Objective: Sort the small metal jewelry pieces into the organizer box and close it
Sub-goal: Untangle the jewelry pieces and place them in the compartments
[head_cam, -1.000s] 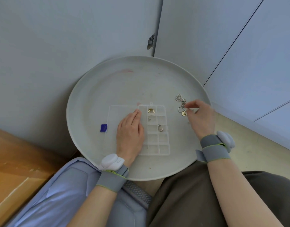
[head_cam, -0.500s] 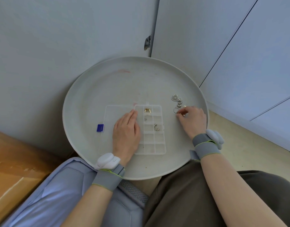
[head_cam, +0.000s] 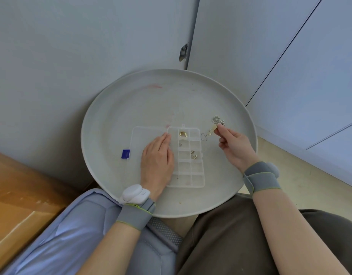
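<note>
A clear plastic organizer box (head_cam: 188, 171) lies open on a round white tray (head_cam: 131, 108), its lid (head_cam: 145, 133) flat to the left. A gold piece (head_cam: 183, 133) and two silver pieces (head_cam: 194, 154) sit in separate compartments. My left hand (head_cam: 157, 161) rests flat, palm down, on the hinge area. My right hand (head_cam: 233, 145) pinches a gold piece (head_cam: 212, 130) just right of the box, a little above the tray. A silver hook (head_cam: 204, 135) lies beside it, and a small heap of silver pieces (head_cam: 217, 120) lies behind.
A small blue square (head_cam: 125, 154) lies on the tray left of the lid. Grey-white walls and cabinet doors (head_cam: 290, 66) stand close behind the tray. A wooden surface (head_cam: 18, 205) is at the left. My lap, in light blue and brown cloth, is below the tray.
My right hand has closed on a gold piece and lifted it slightly off the tray. My left hand has stayed on the box.
</note>
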Tool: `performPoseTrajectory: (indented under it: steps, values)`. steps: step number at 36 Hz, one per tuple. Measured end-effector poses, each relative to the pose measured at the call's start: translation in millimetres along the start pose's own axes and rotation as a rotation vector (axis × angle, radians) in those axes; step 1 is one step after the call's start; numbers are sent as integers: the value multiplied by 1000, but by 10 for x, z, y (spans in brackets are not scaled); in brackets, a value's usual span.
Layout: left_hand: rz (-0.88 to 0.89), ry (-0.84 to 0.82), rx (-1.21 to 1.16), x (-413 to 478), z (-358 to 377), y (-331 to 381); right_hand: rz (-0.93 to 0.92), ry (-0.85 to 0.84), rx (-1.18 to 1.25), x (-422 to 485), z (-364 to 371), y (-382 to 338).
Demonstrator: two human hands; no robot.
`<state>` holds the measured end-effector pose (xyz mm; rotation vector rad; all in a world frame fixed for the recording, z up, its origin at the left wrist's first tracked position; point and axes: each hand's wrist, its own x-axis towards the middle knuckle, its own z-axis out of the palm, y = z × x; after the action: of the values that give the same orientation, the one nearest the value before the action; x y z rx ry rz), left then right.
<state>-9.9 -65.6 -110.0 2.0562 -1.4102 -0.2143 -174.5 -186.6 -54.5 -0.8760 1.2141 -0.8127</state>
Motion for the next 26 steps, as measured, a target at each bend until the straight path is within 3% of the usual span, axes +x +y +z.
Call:
performPoseTrajectory:
  steps: [5,14,21,26]
  values:
    - [-4,7,2,-2,1,-2,138,-146,211,-11,33,-20]
    - [-9,4,-2,-2,-8,12,133,-179,257,-22,24,-26]
    - [-5,0,-13,3,2,13,69,-24,286,20,-32,-39]
    - [-2,-5,-2,5,11,4,-136,162,-29,98,-110,50]
